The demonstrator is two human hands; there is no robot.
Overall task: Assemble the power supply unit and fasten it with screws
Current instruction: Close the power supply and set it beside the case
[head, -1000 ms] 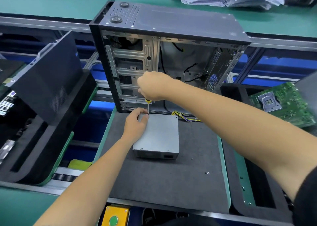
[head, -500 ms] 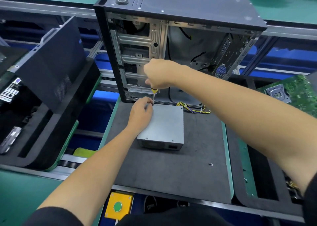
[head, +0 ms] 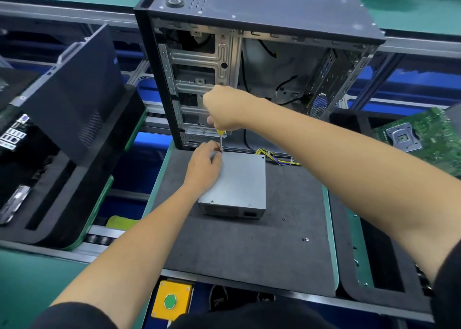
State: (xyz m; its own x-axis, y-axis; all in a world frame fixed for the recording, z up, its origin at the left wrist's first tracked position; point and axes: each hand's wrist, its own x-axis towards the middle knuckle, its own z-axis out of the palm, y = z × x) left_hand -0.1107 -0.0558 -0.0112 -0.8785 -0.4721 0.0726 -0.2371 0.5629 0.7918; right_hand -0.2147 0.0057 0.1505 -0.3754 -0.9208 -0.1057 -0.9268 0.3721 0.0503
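We're on an assembly line, green benches near and far, a conveyor running between them. Far left, a black foam tray (head: 82,203) carries a dark side panel (head: 72,99) leaning upright. At the near edge, a yellow box with a green button (head: 171,301) sits below the line.

Centre stage: a dark foam mat (head: 249,248) with the open computer case (head: 262,61) standing upright at its far end, open side facing us. The left hand (head: 203,165) rests on the far-left corner of the power supply unit (head: 240,181), a grey metal box lying flat on the mat just in front of the case; its fingertips pinch at the screwdriver's tip, though whether a screw is there is too small to tell. Above it, the right hand (head: 223,109) is clenched around a yellow-handled screwdriver (head: 220,139), shaft pointing straight down at that corner.

Coloured wires (head: 277,157) trail from the unit's far-right side. A few loose screws (head: 307,239) lie on the mat, near right. Far right, a green motherboard (head: 421,136) lies tilted.
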